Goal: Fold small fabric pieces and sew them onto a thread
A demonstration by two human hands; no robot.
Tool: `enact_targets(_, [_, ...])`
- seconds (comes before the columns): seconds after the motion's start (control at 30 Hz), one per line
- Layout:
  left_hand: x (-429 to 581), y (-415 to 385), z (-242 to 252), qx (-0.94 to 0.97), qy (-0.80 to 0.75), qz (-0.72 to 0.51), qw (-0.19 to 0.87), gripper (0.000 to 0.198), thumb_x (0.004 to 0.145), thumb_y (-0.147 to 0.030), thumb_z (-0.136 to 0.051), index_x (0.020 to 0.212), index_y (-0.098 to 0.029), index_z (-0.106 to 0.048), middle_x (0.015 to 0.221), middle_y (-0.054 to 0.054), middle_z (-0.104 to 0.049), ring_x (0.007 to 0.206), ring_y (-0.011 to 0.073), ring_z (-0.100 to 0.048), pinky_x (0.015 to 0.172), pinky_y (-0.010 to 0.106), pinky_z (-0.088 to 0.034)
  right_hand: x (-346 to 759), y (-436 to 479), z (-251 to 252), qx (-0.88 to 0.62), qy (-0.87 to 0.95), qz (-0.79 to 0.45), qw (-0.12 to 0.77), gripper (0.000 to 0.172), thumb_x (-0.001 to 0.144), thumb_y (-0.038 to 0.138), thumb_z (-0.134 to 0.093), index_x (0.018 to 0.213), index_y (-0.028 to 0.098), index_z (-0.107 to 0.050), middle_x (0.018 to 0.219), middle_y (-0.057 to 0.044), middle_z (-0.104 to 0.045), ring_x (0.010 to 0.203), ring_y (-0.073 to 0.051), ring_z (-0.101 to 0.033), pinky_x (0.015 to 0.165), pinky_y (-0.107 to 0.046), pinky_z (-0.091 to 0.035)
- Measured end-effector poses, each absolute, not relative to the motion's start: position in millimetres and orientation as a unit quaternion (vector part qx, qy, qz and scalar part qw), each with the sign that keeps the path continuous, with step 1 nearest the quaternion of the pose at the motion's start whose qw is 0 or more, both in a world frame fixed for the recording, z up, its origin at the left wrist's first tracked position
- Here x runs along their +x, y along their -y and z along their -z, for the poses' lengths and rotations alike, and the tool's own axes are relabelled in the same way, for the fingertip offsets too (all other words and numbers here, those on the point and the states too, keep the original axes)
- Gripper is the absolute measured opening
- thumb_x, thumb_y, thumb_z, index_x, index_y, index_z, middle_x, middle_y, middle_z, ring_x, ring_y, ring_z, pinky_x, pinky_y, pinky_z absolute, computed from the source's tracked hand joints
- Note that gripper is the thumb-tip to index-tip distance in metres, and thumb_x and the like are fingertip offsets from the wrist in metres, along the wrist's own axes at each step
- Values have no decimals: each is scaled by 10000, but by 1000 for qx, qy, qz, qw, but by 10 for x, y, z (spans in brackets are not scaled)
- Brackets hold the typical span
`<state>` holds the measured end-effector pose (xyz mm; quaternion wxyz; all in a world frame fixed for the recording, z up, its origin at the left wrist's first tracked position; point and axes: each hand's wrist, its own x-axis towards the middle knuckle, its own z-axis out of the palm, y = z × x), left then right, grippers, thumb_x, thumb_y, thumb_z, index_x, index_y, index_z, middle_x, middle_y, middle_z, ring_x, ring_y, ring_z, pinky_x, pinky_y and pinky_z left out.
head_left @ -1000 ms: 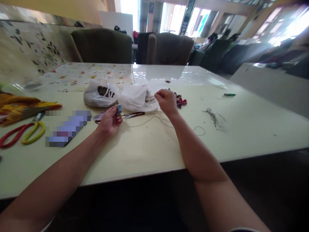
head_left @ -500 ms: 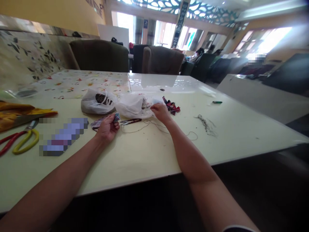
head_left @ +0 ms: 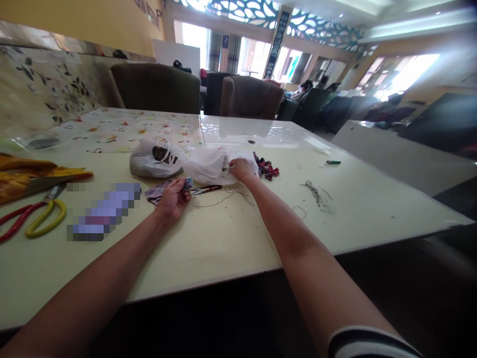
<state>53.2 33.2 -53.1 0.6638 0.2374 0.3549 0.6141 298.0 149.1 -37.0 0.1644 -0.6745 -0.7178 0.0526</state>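
Note:
My left hand (head_left: 174, 197) rests on the cream table (head_left: 231, 238) with its fingers curled round a small blue patterned fabric piece (head_left: 187, 184). My right hand (head_left: 241, 169) reaches farther out, its fingers closed at the mouth of a crumpled white plastic bag (head_left: 209, 165); what they pinch is hidden. A thin thread (head_left: 223, 197) trails over the table between the two hands. Small thread snips (head_left: 205, 189) lie just beyond my left hand. A pile of colourful fabric bits (head_left: 266, 168) sits right of the bag.
A second white bag (head_left: 153, 159) lies left of the first. Red and yellow scissors (head_left: 32, 223) and orange cloth (head_left: 26, 174) are at the far left. A thread tangle (head_left: 316, 191) and a green lighter (head_left: 333, 162) lie to the right. Armchairs (head_left: 156, 87) stand behind the table.
My right hand has moved forward and down from above the table to the mouth of the white bag. My left hand has stayed closed on the fabric piece.

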Motion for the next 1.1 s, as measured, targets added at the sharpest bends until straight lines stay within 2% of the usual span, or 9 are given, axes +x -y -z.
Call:
enact_targets(0.1, [538, -336, 520, 231, -360, -613, 664, 178, 834, -130, -746, 822, -171, -573, 632, -58, -597, 425, 62, -493, 398, 181, -385, 3001, -1513, 515, -682, 711, -61, 162, 224, 833, 111, -642, 988, 131, -803, 1089, -162, -764, 1007, -238, -671, 866, -290, -469])
enact_targets(0.3, [554, -334, 494, 224, -359, -612, 668, 127, 884, -105, -684, 821, -158, -587, 636, -44, -602, 429, 68, -498, 402, 182, -405, 3085, -1456, 662, -686, 687, -34, 239, 270, 890, 113, -506, 1001, 126, -751, 1154, -176, -713, 1092, -248, -614, 943, -319, -456])
enact_targets(0.43, [561, -333, 489, 222, -360, -615, 665, 142, 903, -89, -654, 802, -156, -581, 628, -38, -596, 424, 75, -500, 397, 187, -414, 3157, -1472, 645, -667, 687, -28, 287, 202, 858, 127, -523, 907, 138, -718, 1136, -158, -691, 1072, -240, -596, 942, -323, -458])
enact_targets(0.63, [550, -354, 506, 215, -366, -615, 665, 171, 954, -75, -570, 803, -155, -581, 625, -36, -590, 425, 74, -509, 403, 184, -425, 3205, -1515, 727, -654, 681, -71, 321, 156, 824, 163, -540, 839, 161, -695, 764, -49, -680, 799, -190, -609, 749, -278, -460])
enact_targets(0.73, [547, -357, 513, 220, -363, -615, 665, 169, 967, -83, -561, 815, -151, -588, 637, -35, -595, 431, 72, -516, 406, 183, -430, 3204, -1530, 760, -654, 677, -94, 324, 184, 846, 162, -500, 853, 166, -684, 701, -24, -656, 720, -170, -610, 683, -257, -450])
enact_targets(0.83, [549, -352, 509, 221, -365, -614, 664, 173, 978, -83, -545, 826, -146, -597, 634, -36, -594, 429, 73, -515, 402, 185, -435, 3218, -1538, 721, -656, 674, -98, 325, 188, 845, 155, -481, 862, 169, -668, 737, -35, -662, 738, -185, -623, 701, -276, -468])
enact_targets(0.93, [554, -346, 497, 221, -367, -614, 663, 174, 981, -80, -539, 831, -144, -601, 637, -34, -599, 428, 74, -518, 397, 188, -437, 3234, -1503, 632, -656, 673, -73, 333, 149, 807, 126, -499, 833, 163, -640, 927, -122, -683, 935, -256, -620, 857, -364, -481])
enact_targets(1.0, [557, -340, 490, 223, -368, -612, 664, 174, 983, -80, -536, 836, -143, -603, 641, -31, -605, 430, 75, -523, 397, 188, -436, 3225, -1450, 576, -641, 686, -62, 339, 137, 784, 97, -504, 825, 163, -618, 1099, -184, -653, 1094, -300, -573, 972, -415, -444])
enact_targets(1.1, [559, -330, 482, 223, -368, -609, 666, 179, 987, -76, -525, 839, -140, -603, 635, -32, -601, 429, 72, -522, 399, 185, -432, 3170, -1363, 530, -597, 724, -88, 334, 120, 722, 70, -557, 771, 179, -570, 1176, -188, -615, 1176, -304, -523, 1037, -408, -405])
